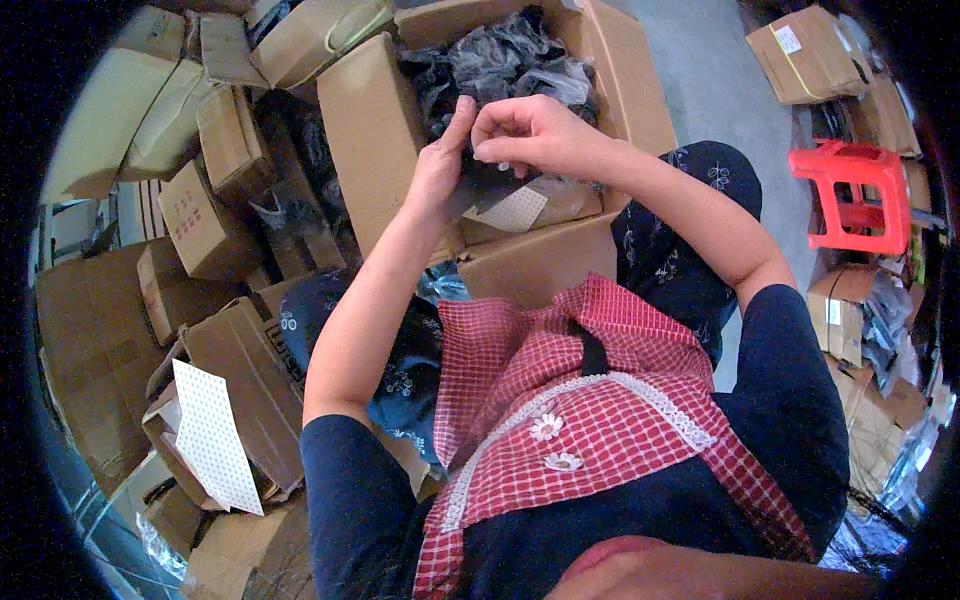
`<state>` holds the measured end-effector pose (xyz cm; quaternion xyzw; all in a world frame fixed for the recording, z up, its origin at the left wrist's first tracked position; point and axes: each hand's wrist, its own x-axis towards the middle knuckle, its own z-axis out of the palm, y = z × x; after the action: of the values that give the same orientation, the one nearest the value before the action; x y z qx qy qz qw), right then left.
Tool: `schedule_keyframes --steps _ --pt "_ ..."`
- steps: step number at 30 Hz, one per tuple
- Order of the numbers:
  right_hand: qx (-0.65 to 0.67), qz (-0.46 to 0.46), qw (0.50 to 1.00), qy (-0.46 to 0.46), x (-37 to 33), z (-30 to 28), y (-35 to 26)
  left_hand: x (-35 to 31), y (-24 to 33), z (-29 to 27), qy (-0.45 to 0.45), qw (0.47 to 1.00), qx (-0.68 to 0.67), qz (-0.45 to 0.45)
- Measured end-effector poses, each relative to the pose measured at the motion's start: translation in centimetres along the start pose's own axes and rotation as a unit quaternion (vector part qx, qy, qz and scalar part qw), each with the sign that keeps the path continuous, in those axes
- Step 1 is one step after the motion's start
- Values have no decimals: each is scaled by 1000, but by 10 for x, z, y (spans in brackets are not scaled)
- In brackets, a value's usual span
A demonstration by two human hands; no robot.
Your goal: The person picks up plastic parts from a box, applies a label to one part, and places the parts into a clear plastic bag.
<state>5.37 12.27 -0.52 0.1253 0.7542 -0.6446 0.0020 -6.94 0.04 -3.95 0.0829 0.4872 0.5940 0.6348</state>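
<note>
Both hands are raised over an open cardboard box (365, 125) with crumpled black plastic (505, 55) inside. My left hand (440, 165) has its thumb pointing up, and its fingers are curled mostly out of sight around a dark piece (487, 183) whose kind I cannot make out. Close beside it, my right hand (540, 137) is closed in a pinch; anything between its fingertips is too small to name. Below the right hand, a white sheet with rows of small dots (512, 208) lies at the near side of the box.
Cardboard boxes (205, 215) are piled along the left. Another dotted white sheet (218, 435) rests on a carton (240, 375) there. A red plastic stool (855, 195) stands at the right, among more cartons (805, 55) and clear plastic (885, 320). My knees flank the open box.
</note>
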Motion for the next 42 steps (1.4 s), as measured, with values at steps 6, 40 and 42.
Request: schedule_keyframes --steps 6,40,42 --pt "-69 7 997 -15 2 -5 5 -3 2 1 37 999 24 18" --pt "-3 -58 996 -66 5 14 17 -2 -35 -1 20 998 -50 -30" --pt "-15 -13 998 -63 5 15 8 1 -38 -6 6 997 -62 -36"
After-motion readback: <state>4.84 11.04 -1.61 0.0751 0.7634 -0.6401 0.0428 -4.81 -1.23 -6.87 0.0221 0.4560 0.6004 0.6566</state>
